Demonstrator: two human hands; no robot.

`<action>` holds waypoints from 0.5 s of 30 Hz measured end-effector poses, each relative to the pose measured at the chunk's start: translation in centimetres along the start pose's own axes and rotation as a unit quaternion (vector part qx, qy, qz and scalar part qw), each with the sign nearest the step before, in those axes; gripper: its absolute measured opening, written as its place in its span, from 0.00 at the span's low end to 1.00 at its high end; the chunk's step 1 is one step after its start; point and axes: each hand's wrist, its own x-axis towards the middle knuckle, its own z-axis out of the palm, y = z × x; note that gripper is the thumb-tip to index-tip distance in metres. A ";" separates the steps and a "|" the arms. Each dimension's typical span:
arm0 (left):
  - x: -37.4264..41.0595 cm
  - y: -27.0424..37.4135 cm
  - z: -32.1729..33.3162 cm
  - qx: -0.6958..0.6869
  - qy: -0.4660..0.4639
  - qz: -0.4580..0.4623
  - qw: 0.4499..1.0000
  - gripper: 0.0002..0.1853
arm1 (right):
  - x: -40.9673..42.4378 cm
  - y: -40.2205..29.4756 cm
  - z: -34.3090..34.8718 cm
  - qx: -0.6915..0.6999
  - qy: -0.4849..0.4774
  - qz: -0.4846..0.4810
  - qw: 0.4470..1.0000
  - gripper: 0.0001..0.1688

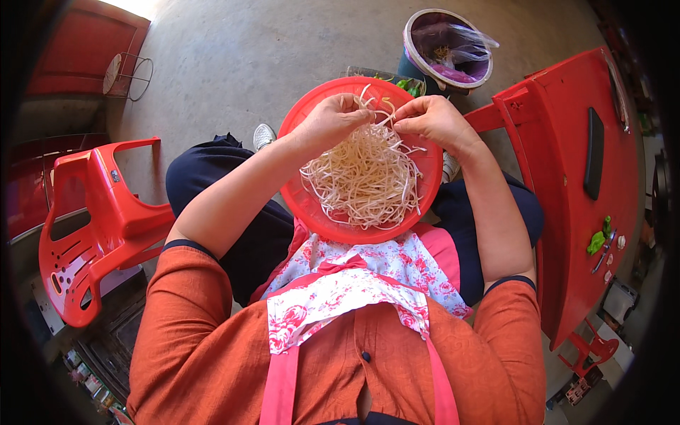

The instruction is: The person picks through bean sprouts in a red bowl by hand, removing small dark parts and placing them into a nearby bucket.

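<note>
A red plastic basket (297, 204) rests on my lap over a floral apron (345, 297). Inside it lies a tangled heap of pale bean sprouts (366, 180). Above the basket's far half, my left hand (340, 117) pinches sprouts between thumb and fingers, with one long white stem sticking up past the fingertips. My right hand (435, 119) faces it from the other side, thumb and forefinger closed on the end of a thin sprout. A short gap separates the two sets of fingertips, and a few stems hang there.
A bin with a purple liner (451, 50) stands beyond the basket, beside green peppers (408, 85). At right is a red table (574, 212) bearing a dark flat object (594, 154), green peppers (596, 243), a knife (604, 252) and garlic cloves. A red plastic chair (106, 212) stands at left.
</note>
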 end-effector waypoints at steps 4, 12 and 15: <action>0.0 0.0 0.1 0.015 0.005 0.009 1.000 0.12 | -0.1 -0.2 0.8 0.012 0.026 -0.034 0.999 0.10; 0.4 -0.7 0.1 0.038 -0.003 0.021 0.999 0.12 | 0.5 0.6 1.5 -0.050 0.070 -0.102 0.991 0.09; 0.4 -0.7 0.2 0.009 -0.012 0.029 0.999 0.12 | 0.3 0.2 1.4 -0.064 0.060 -0.063 0.994 0.08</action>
